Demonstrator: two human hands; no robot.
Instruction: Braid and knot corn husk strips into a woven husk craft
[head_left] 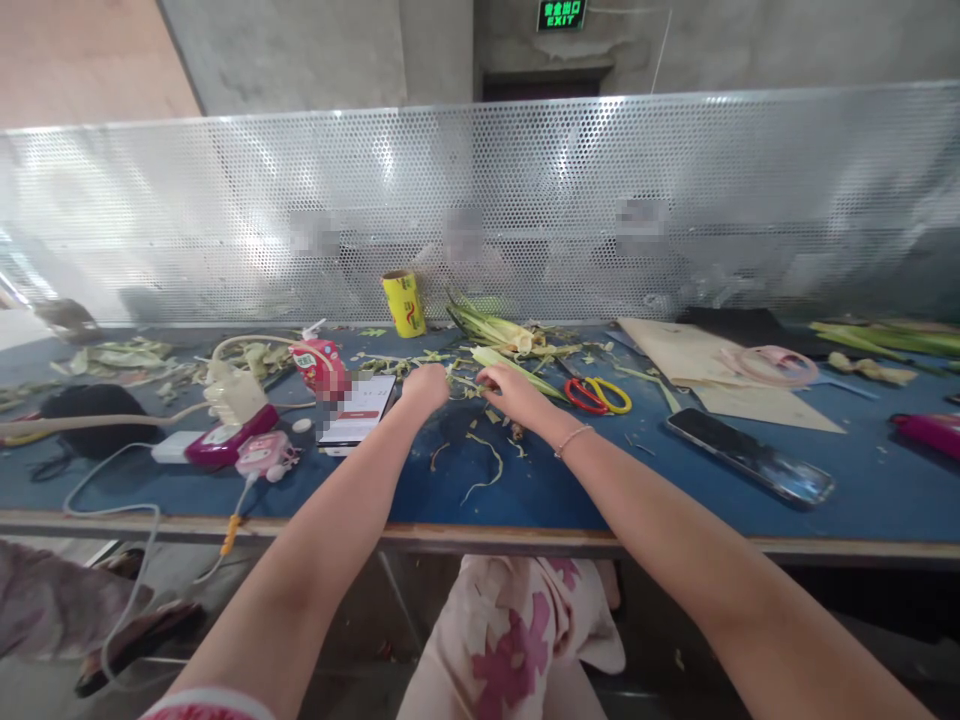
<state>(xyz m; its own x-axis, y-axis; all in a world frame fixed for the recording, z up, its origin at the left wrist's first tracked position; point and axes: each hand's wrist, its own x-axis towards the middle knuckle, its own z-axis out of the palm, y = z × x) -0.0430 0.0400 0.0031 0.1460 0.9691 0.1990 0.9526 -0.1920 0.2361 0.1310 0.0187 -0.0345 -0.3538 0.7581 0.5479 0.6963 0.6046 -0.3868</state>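
Left hand (426, 388) curled, fingertips hidden; cannot tell whether it grips anything. Right hand (511, 394) just beside, fingers bent toward thumb; hold too small to tell. Green scraps (463, 383) on table (555, 495) between hands. Pale stalk (499, 356) just beyond right hand, leafy bunch (491, 327) farther back. Scissors (602, 398) right of right hand. Lit phone (367, 405) left of left hand. Yellow roll (406, 305) upright near mesh screen (450, 160).
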